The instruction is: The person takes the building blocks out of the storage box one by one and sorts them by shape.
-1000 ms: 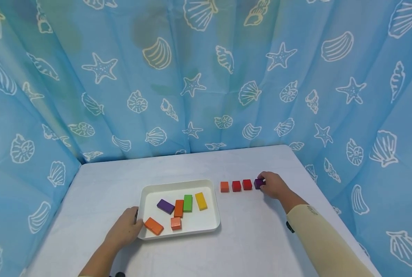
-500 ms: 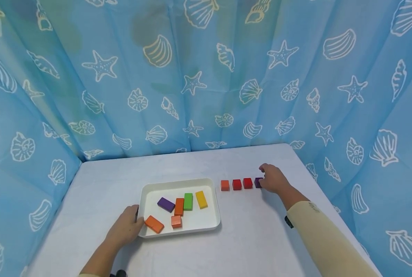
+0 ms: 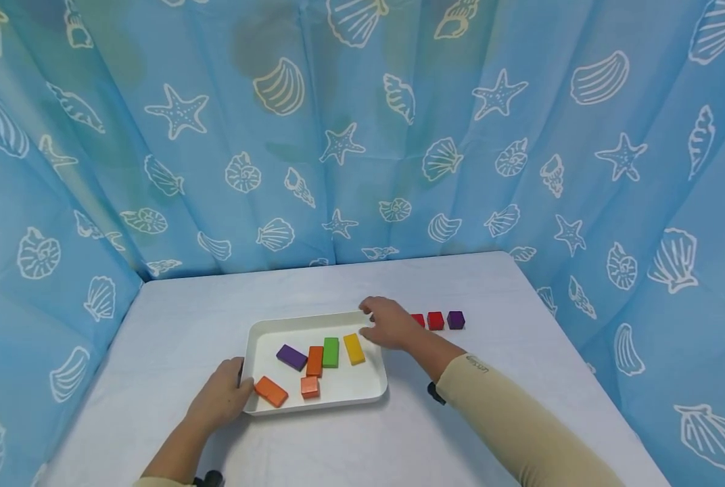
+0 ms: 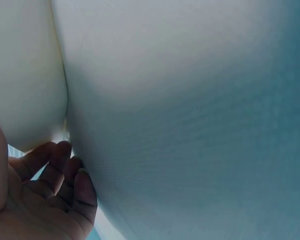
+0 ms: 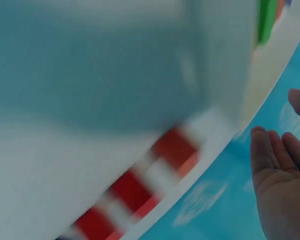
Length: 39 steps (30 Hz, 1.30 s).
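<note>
My left hand (image 3: 219,396) holds the left end of a white tray (image 3: 314,408), thumb at its rim; in the left wrist view the fingers (image 4: 60,160) curl by the tray wall. Inside lie a purple block (image 3: 292,357), two orange blocks (image 3: 314,362), a green block (image 3: 331,352), a yellow block (image 3: 354,349) and a light orange cube (image 3: 310,387). Over the tray's right rim, near the yellow block, my right hand (image 3: 393,326) reaches with nothing held, fingers and thumb apart.
Right of the tray runs a row: a purple cube (image 3: 456,320), two red cubes (image 3: 435,320), and an orange cube (image 5: 175,150) hidden behind the right hand in the head view. A white cloth covers the table (image 3: 314,450); a blue shell-print curtain (image 3: 362,196) stands behind.
My right hand has let go of the purple cube at the row's right end and moved left to the tray. The left hand stays on the tray.
</note>
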Motion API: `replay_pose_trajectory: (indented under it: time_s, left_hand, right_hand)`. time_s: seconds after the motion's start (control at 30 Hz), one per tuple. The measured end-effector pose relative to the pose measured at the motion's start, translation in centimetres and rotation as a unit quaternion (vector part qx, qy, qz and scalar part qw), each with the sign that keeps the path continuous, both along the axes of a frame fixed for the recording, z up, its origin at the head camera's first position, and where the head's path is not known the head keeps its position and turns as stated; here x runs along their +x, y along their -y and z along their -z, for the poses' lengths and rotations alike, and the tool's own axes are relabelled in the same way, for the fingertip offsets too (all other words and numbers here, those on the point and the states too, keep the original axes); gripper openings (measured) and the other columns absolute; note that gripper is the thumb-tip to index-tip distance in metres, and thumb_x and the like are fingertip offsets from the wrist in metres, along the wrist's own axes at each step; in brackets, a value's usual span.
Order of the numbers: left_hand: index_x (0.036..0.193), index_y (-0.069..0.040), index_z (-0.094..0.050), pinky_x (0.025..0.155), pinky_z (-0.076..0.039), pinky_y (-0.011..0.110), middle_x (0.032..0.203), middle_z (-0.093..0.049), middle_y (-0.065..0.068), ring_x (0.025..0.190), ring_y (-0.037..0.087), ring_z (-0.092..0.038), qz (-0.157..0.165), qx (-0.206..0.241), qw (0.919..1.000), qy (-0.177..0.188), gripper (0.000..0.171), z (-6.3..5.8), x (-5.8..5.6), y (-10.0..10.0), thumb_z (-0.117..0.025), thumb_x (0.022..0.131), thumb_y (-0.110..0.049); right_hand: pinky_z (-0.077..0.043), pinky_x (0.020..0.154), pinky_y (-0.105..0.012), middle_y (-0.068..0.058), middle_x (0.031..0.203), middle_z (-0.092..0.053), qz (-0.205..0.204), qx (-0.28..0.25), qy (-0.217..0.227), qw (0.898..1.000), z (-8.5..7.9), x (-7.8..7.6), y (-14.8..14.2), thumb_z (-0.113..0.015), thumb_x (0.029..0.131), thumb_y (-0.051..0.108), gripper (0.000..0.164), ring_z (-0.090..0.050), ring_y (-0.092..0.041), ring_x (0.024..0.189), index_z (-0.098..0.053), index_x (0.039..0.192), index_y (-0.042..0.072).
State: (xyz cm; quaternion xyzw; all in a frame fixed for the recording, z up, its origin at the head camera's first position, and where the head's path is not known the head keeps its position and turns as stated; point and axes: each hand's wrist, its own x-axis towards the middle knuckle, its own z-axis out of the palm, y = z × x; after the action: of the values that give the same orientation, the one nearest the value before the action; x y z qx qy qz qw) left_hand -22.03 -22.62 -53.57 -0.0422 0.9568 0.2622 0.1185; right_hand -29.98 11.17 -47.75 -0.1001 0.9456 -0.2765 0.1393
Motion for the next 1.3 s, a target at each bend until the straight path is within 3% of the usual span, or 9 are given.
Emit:
replay_pose_trajectory:
  time_s: [0.27, 0.47, 0.63, 0.87, 1.07, 1.3]
  left_hand:
    - [0.152, 0.017, -0.039, 0.116, -0.039, 0.067, 0.147, -0.049, 0.036, 0.139, 0.054, -0.047, 0.004, 0.001, 1.0, 0.009, 0.063, -0.1, 0.0, 0.1, -0.058, 0.105, -0.02]
    - [0.152, 0.016, -0.04, 0.115, -0.04, 0.067, 0.145, -0.05, 0.035, 0.138, 0.053, -0.048, 0.007, 0.0, 0.9999, 0.011, 0.063, -0.3, -0.2, 0.1, -0.058, 0.106, -0.022]
    - [0.151, 0.017, -0.04, 0.115, -0.04, 0.067, 0.144, -0.051, 0.035, 0.137, 0.053, -0.049, 0.008, -0.001, 0.9999, 0.014, 0.062, -0.5, -0.2, 0.0, -0.059, 0.106, -0.022]
    - [0.151, 0.018, -0.039, 0.116, -0.038, 0.067, 0.145, -0.049, 0.036, 0.138, 0.054, -0.047, 0.01, 0.0, 0.9998, 0.017, 0.062, -0.4, -0.2, 0.0, -0.058, 0.106, -0.021]
    - [0.153, 0.017, -0.038, 0.115, -0.039, 0.067, 0.148, -0.048, 0.036, 0.139, 0.054, -0.047, 0.007, 0.005, 0.9999, 0.011, 0.061, 0.0, -0.1, 0.0, -0.056, 0.107, -0.02]
    - [0.154, 0.016, -0.036, 0.115, -0.04, 0.068, 0.148, -0.047, 0.035, 0.139, 0.053, -0.047, 0.004, 0.021, 0.9997, 0.011, 0.059, -0.1, 0.0, 0.2, -0.052, 0.108, -0.018]
  right_hand:
    - [-0.058, 0.096, -0.03, 0.001, 0.122, -0.069, -0.133, 0.046, -0.004, 0.99, 0.3, 3.8, 6.9, -0.086, 0.092, 0.024, 0.053, -0.06, -0.013, 0.104, -0.068, 0.14, 0.012]
    - [-0.054, 0.083, -0.021, 0.01, 0.098, -0.064, -0.18, 0.077, -0.014, 0.981, 1.4, 5.2, 8.7, -0.092, 0.087, 0.028, 0.046, -0.056, -0.008, 0.089, -0.074, 0.128, 0.015]
    - [-0.051, 0.076, -0.02, 0.01, 0.091, -0.062, -0.198, 0.066, -0.01, 0.978, 2.2, 5.6, 9.0, -0.093, 0.087, 0.024, 0.036, -0.055, -0.009, 0.083, -0.077, 0.118, 0.014]
    - [-0.05, 0.077, -0.019, 0.01, 0.09, -0.063, -0.211, 0.068, -0.024, 0.975, 3.0, 5.6, 9.0, -0.089, 0.091, 0.023, 0.032, -0.055, -0.008, 0.082, -0.079, 0.12, 0.012]
    - [-0.052, 0.085, -0.02, 0.011, 0.097, -0.065, -0.209, 0.068, -0.036, 0.975, 2.0, 5.8, 8.4, -0.084, 0.094, 0.019, 0.029, -0.055, -0.007, 0.088, -0.078, 0.122, 0.014]
    - [-0.054, 0.09, -0.021, 0.009, 0.103, -0.063, -0.171, 0.069, -0.03, 0.982, 0.8, 4.9, 6.9, -0.083, 0.096, 0.02, 0.038, -0.056, -0.008, 0.094, -0.074, 0.132, 0.014]
